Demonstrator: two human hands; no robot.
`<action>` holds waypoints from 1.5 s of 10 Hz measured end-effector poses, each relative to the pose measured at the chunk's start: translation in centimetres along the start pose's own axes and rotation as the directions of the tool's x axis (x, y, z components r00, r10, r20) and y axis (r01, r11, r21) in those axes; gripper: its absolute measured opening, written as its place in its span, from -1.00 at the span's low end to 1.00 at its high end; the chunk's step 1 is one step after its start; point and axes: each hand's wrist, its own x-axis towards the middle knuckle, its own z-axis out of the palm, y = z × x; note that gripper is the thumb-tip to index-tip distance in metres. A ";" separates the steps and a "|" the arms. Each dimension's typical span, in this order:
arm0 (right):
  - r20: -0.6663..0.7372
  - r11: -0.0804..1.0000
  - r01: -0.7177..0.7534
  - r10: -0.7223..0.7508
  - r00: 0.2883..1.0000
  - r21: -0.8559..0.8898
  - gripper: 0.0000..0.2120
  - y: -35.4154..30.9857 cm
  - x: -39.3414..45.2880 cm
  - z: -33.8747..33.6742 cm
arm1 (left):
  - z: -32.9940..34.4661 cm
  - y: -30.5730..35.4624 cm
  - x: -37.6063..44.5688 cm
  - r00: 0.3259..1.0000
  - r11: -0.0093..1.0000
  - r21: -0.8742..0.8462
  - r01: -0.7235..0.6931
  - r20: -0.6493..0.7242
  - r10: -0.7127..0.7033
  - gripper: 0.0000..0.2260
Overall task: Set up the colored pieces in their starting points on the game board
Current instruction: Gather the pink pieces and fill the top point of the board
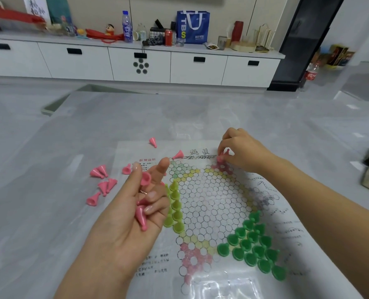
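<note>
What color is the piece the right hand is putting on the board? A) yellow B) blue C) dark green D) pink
D: the right hand pinches a pink piece at the far pink corner of the game board.

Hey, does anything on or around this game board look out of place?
Yes. Several pink pieces lie tipped over on the table left of the game board, and two more lie toppled near its top edge, off their circles.

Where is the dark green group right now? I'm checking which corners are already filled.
In the head view, the dark green pieces stand on the game board at its near right corner, under the right forearm.
</note>
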 end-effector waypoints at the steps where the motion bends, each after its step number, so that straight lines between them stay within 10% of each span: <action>1: 0.007 1.000 0.002 -0.002 1.000 0.017 -0.85 0.0 0.0 0.0 | -0.3 0.1 0.1 1.000 1.000 0.024 -0.011 -0.001 0.011 -0.69; 9: -0.096 0.990 0.137 -0.133 0.987 0.043 -0.83 -8.3 2.3 1.8 | -0.1 1.9 -0.8 0.996 0.967 0.250 -0.040 -0.062 0.057 -0.93; 12: -0.293 0.641 -0.060 0.431 0.854 0.765 -0.92 -1.7 -1.9 -3.0 | -0.1 1.6 -0.8 0.997 0.993 0.118 -0.002 -0.073 0.010 -0.93; 15: -0.152 0.718 -0.282 0.475 0.867 0.636 -0.94 -0.4 -4.2 1.3 | 0.3 0.5 -0.9 0.999 0.999 0.007 0.034 -0.003 -0.034 -0.81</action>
